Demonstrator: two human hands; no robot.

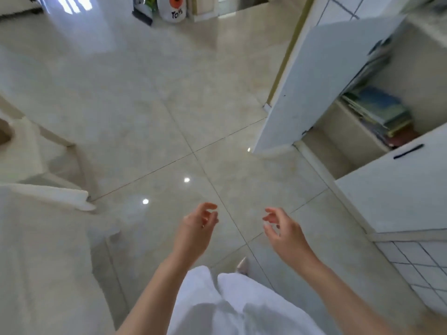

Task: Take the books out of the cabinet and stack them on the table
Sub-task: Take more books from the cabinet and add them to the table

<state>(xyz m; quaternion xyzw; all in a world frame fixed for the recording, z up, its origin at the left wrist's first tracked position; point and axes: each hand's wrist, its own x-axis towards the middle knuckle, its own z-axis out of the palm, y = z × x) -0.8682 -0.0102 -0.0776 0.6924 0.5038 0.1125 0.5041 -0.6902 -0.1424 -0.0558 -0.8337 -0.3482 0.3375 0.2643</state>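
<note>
Two empty hands (199, 223) (281, 228) — books (377, 112) stacked.

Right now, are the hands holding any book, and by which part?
Nothing is held. The left hand and right hand hang empty, fingers loosely curled, above the floor.

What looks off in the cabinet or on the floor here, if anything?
Nothing spilled or damaged. The cabinet door stands open, and the books inside lie in a loose, uneven pile, which fits the task. The left hand and right hand are empty above the tiled floor.
</note>
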